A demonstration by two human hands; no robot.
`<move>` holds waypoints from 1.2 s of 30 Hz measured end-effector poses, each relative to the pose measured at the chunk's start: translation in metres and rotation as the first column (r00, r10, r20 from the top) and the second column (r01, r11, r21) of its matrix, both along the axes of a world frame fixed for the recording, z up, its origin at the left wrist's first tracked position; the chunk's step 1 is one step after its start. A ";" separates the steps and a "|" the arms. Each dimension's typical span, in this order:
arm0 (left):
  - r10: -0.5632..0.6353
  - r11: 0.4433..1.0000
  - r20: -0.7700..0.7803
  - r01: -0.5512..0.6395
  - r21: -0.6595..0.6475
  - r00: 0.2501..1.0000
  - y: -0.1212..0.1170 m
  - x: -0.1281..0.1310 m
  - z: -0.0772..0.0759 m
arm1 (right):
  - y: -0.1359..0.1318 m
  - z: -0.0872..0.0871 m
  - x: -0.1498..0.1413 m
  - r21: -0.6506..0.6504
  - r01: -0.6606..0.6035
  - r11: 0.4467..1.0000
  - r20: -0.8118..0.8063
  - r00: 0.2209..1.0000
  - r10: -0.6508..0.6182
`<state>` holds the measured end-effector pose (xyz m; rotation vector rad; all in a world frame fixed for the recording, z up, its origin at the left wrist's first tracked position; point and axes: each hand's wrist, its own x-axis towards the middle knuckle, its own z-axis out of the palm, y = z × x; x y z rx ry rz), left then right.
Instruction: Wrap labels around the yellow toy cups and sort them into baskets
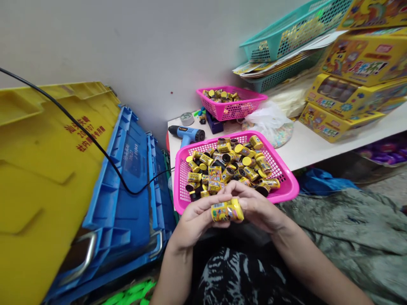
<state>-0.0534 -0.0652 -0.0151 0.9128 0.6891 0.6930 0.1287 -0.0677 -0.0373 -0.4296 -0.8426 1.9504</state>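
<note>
Two bare hands hold one yellow labelled canister on its side, just in front of the near rim of a large pink plastic basket. The left hand cups the barcode end, its fingers curled closely round the body. The right hand closes over the yellow cap end, its fingers narrow around it. The canister looks light and stiff, but its glossy label may prove slippery; the body between the ends seems the surest place to take hold. Dozens of similar canisters lie heaped in the basket. Beyond the basket stand a smaller pink basket, also holding canisters, and a blue heat gun. To its left lie a blue plastic crate and a yellow lid, crossed by a black cable; to its right are printed yellow boxes
</note>
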 end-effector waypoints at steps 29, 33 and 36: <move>0.120 0.979 0.016 -0.121 0.165 0.993 0.004 0.006 0.001 | 0.008 -0.017 0.010 0.098 -0.003 0.995 0.123 0.992 -0.009; 0.091 0.976 -0.049 -0.079 0.201 0.995 0.000 0.010 0.002 | 0.009 -0.017 0.010 0.101 0.049 0.994 0.147 0.987 -0.064; 0.107 0.983 -0.074 -0.094 0.160 0.991 -0.002 0.009 0.002 | 0.006 -0.013 0.010 0.064 0.014 0.998 0.081 0.997 -0.019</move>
